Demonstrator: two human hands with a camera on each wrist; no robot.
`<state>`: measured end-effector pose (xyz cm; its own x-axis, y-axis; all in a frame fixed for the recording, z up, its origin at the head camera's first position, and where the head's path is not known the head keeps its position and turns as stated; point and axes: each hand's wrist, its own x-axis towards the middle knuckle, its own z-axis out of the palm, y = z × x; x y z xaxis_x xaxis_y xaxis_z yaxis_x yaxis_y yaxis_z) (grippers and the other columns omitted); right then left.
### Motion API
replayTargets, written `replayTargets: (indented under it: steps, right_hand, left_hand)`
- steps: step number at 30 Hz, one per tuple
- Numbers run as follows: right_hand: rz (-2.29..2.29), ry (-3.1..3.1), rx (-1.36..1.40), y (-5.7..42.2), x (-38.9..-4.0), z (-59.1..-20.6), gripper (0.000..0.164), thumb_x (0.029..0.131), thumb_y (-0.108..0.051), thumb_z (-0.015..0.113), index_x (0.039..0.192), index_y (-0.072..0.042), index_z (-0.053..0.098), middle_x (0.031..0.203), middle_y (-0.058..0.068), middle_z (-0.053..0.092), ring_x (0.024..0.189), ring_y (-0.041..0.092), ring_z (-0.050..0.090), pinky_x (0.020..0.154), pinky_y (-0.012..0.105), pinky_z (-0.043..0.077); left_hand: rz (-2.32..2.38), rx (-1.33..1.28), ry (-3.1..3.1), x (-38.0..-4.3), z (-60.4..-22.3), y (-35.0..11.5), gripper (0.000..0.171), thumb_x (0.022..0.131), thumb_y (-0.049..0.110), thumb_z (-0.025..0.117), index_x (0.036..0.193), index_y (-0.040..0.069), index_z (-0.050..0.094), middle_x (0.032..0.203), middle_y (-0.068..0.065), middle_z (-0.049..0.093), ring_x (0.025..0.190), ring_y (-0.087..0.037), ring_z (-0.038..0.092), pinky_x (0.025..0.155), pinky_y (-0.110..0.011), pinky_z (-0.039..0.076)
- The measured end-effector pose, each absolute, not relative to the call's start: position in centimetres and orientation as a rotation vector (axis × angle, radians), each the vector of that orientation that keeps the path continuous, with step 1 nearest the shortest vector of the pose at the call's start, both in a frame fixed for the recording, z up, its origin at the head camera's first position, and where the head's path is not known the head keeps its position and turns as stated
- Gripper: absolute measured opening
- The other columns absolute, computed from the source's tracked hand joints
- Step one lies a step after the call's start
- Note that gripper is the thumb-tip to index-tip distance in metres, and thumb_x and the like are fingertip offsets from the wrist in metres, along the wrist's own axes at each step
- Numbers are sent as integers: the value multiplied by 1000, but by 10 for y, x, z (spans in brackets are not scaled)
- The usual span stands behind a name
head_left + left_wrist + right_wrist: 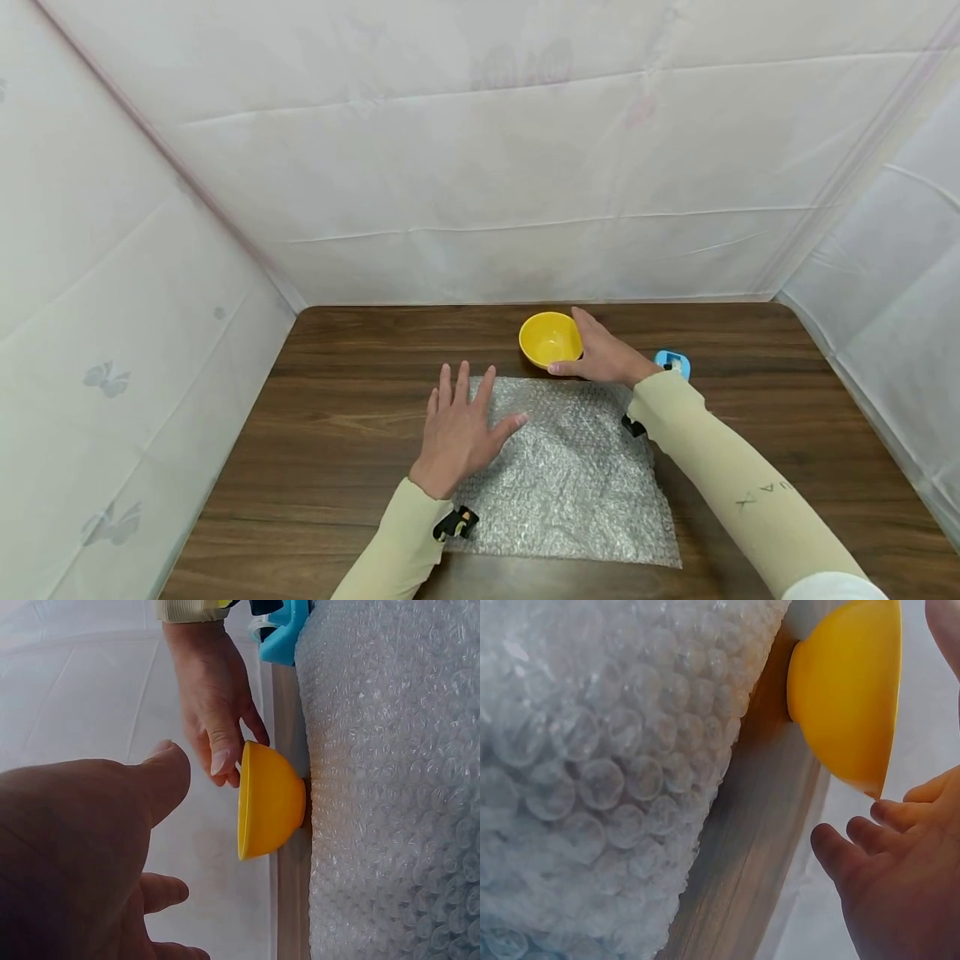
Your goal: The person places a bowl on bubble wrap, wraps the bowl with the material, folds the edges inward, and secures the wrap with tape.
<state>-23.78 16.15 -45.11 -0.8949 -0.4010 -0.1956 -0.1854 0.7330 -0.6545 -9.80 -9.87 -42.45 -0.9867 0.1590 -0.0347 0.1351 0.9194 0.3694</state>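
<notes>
A small yellow bowl (550,340) stands upright on the wooden table, just past the far edge of a sheet of bubble wrap (562,475). My right hand (602,354) is at the bowl's right side, thumb and fingers spread apart around the rim. In the right wrist view, the fingertips (829,844) come right at the rim of the bowl, with the fingers loosely extended. Over the left part of the bubble wrap, my left hand (461,433) is spread with nothing in it. Its thumb (169,780) shows large in the left wrist view.
A light blue object (672,364) with a whitish part, perhaps a tape dispenser, lies right of the bowl, beside my right wrist. White sheeting (480,167) walls the dark wooden table (360,350) at the back and both sides.
</notes>
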Motion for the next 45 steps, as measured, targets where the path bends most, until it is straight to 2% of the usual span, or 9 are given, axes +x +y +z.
replayTargets:
  steps: [10,18,28,39,45]
  right_hand:
    - [-876,2643,-472,154,-244,-456,135,80,-55,86,166,1,-1,173,25,10,157,45,24,125,65,27]
    - [-774,2668,-443,146,-247,-460,141,76,-62,87,165,3,-2,171,30,13,155,47,26,123,66,30]
    - [-763,2693,-428,142,-246,-462,139,74,-60,88,164,4,3,165,32,22,143,45,40,115,63,41]
    - [-777,2703,-383,139,-251,-460,141,72,-62,88,164,4,4,164,30,24,145,43,38,117,63,39]
    - [-780,2702,-388,137,-252,-460,134,72,-63,87,162,4,14,154,26,36,131,38,48,109,59,46]
  left_hand:
    - [597,213,3003,-98,-426,-101,84,97,66,59,162,18,38,171,-24,24,161,-49,12,126,-66,23]
    - [600,215,3006,-97,-429,-102,83,97,65,58,161,16,40,170,-25,25,160,-50,14,125,-68,24]
    - [600,226,3018,-96,-430,-104,81,98,64,58,160,15,42,170,-26,26,160,-51,15,124,-68,25]
    - [595,225,3022,-96,-430,-105,80,98,63,59,160,14,43,169,-26,28,160,-51,16,124,-68,25]
    - [594,218,3005,-96,-431,-105,80,98,63,59,160,14,43,170,-25,27,160,-50,15,125,-67,24]
